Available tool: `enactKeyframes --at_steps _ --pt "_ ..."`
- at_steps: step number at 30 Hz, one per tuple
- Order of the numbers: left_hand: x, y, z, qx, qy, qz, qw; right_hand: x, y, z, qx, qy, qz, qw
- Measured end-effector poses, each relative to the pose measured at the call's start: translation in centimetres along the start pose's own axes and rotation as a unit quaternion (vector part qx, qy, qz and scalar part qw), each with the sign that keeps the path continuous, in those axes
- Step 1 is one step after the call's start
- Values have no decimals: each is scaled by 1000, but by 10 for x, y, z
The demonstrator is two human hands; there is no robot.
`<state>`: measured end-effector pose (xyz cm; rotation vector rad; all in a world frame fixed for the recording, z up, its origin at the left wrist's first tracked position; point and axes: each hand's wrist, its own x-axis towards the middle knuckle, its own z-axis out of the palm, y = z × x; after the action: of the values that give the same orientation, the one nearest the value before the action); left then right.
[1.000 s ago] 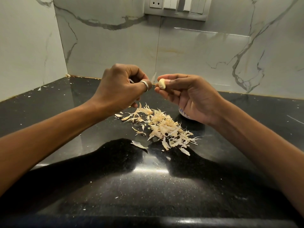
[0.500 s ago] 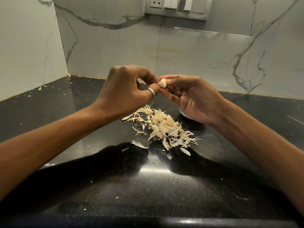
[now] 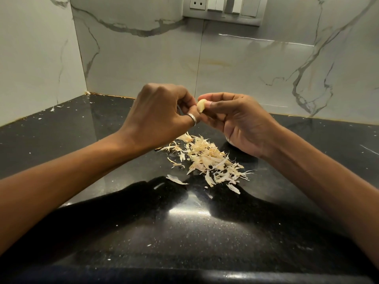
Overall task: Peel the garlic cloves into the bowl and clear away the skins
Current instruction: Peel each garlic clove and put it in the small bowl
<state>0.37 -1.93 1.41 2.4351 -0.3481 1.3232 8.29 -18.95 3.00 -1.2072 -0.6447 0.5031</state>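
I count one garlic clove [image 3: 201, 105], two hands, my left hand [image 3: 160, 115] and right hand [image 3: 238, 121], one ring [image 3: 192, 119], one bowl [image 3: 229, 141], one heap of skins [image 3: 209, 158].

Left hand [image 3: 158, 114], right hand [image 3: 243, 125] – fingers [image 3: 218, 104] curled, meeting.

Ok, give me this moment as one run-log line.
right hand: pinches garlic clove | left hand: picks at clove | skins: piled on counter | bowl: mostly hidden by right hand
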Motion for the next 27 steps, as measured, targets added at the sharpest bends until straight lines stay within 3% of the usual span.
enactKeyframes --at_steps 9,15,21,27 --pt "3 -17 -2 39 29 -63 997 1 -3 -7 34 -23 36 999" --pt "1 -19 -3 48 6 -30 998 2 -4 -8 44 -24 30 998" --pt "1 -23 -3 38 -15 -12 999 2 -8 -10 -105 8 -26 994" --pt "1 -23 -1 24 -29 -30 999 4 -14 -21 -298 53 -78 950"
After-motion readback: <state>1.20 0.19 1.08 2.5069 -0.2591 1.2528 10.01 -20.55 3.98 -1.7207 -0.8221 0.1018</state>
